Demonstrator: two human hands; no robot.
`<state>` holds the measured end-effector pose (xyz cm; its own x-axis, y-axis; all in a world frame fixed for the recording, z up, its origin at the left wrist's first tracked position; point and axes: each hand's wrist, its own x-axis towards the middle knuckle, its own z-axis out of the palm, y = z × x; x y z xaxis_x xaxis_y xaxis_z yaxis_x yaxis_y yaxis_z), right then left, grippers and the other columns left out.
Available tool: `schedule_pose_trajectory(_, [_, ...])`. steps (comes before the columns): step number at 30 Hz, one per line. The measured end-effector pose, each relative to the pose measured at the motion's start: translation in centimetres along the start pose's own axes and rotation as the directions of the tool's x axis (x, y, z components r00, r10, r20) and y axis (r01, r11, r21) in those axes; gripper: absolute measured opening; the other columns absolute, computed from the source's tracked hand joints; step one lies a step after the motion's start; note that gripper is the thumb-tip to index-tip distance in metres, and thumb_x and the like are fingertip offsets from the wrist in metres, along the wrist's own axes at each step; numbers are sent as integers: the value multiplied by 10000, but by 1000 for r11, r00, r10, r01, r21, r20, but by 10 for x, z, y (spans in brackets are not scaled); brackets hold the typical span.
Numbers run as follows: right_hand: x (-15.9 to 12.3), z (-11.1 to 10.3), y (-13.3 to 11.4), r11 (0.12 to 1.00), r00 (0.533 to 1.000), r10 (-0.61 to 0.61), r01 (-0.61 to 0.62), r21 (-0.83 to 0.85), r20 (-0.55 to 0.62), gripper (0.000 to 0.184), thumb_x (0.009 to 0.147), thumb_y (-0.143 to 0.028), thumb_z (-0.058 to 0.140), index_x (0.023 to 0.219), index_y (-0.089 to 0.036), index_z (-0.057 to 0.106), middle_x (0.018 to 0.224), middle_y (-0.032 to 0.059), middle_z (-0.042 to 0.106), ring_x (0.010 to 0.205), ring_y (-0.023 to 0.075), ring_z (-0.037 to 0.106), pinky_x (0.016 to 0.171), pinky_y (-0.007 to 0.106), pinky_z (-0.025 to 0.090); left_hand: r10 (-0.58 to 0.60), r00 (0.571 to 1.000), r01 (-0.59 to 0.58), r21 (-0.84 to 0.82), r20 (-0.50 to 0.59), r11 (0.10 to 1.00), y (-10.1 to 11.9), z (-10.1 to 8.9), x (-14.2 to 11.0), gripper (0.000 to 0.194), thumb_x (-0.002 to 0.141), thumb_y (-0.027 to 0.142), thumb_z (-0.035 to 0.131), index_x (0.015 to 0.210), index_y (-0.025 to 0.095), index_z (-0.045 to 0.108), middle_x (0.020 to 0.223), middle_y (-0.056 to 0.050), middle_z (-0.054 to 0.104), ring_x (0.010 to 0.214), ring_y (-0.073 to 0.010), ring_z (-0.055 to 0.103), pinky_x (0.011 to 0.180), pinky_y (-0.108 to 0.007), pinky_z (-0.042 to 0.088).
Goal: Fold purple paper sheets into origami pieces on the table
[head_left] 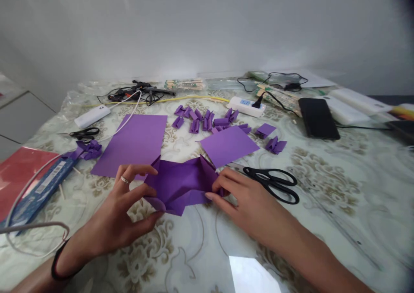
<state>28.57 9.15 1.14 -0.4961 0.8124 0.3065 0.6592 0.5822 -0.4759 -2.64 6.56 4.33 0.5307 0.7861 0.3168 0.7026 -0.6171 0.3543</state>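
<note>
Between my two hands is a folded purple paper box, its walls partly raised and its near side splayed outward. My left hand, with a ring and a dark wristband, pinches the box's left near corner between fingers and thumb. At the right end, my right hand grips the wall with thumb in front and fingers behind. Flat purple sheets lie beyond the box, a large one to the left and a smaller one to the right. Black-handled scissors rest just beyond my right wrist.
Several small folded purple pieces lie at the middle back, near a white power strip. A black phone is at right. Small scissors, a white cable, a blue packet and a red sheet occupy the left. A clear ruler lies right.
</note>
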Motion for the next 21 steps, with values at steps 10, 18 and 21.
schedule_pose_trajectory(10, [-5,16,-8,999,996,-48,48,-5,-70,158,1042,-136,642,899,-197,663,886,32,666,702,191,707,650,337,565,-75,980,80,22,-186,997,-1,17,-1,311,1005,238,724,1284,277,592,1362,-97,458,1241,-252,564,1046,-395,579])
schedule_pose_trajectory(18, [-3,21,-16,995,990,-98,98,-3,-98,321,1156,-247,445,900,-223,638,847,28,690,699,193,724,634,337,571,-85,986,73,-88,-147,993,-6,25,-6,316,1069,194,638,1360,306,592,1240,-30,729,1053,-168,778,934,-279,647])
schedule_pose_trajectory(21, [-3,21,-16,995,991,-95,95,-5,-91,323,1159,-255,440,902,-223,633,842,26,688,689,193,717,633,343,570,-162,981,139,-198,-108,970,-8,24,-7,424,1069,199,642,1455,338,533,1126,16,823,958,-165,823,889,-284,670])
